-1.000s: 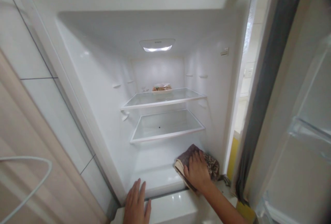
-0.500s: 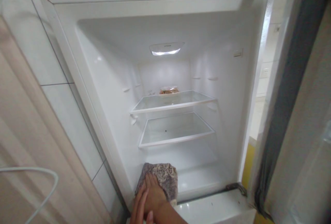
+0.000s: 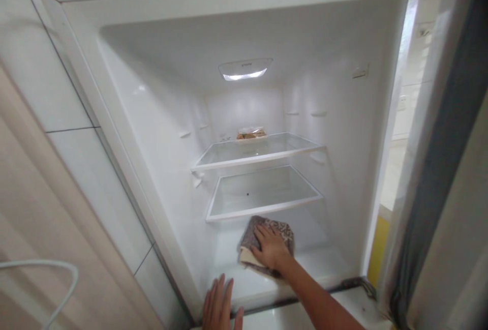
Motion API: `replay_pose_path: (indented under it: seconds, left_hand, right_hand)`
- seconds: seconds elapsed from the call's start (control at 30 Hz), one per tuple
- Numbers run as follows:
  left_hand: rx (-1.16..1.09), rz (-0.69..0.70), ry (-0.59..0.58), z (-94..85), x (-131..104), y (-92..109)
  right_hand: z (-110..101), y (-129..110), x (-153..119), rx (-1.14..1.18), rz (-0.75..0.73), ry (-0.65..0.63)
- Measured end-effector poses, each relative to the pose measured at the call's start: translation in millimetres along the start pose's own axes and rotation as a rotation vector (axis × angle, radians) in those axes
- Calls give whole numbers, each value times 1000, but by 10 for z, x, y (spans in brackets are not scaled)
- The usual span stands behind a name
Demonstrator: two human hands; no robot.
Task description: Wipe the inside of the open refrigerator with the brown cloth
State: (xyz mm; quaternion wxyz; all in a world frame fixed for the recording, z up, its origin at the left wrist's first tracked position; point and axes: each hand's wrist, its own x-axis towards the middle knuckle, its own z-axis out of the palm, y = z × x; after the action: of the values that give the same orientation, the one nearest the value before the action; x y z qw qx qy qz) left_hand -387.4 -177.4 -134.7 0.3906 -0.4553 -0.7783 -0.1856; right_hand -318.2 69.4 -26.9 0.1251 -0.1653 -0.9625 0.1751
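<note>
My right hand (image 3: 270,246) presses a folded grey-brown patterned cloth (image 3: 249,238) with a cream edge against the white floor of the fridge (image 3: 312,256), below the lower glass shelf (image 3: 263,192). Its fingers lie over the cloth, which stays under the palm. At the front left edge of the fridge floor is my left hand (image 3: 220,305), open with fingers stretched upward and nothing in it. The lower part of that hand is cut off by the frame.
An upper glass shelf (image 3: 259,151) holds a clear-wrapped brown packet (image 3: 250,134) at the back. A small dark speck shows on the lower shelf. The lit lamp (image 3: 244,71) is overhead. At right stands the open door with a dark seal (image 3: 442,147); tiled wall (image 3: 95,182) is left.
My right hand has slid the cloth from the left front corner toward the middle of the fridge floor. My left hand, earlier beside the right, is now apart from it and lower.
</note>
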Motion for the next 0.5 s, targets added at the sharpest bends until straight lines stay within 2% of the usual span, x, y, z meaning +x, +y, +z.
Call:
replay_pose_path:
  seconds: [0.1,0.2,0.3,0.5]
  left_hand:
    - [129,206,-19,-41,1,-92]
    - [186,228,-4,-113,44,-72]
    - [188,210,22,-164,95,-14]
    - [213,253,70,-146,141,-52]
  right_hand:
    - [-203,558,-118,-63,172,75]
    - [-363,903,-278,-122,289,128]
    - [-391,927,-428,-169,328,153]
    - [-365,622,-883,-177,277,108]
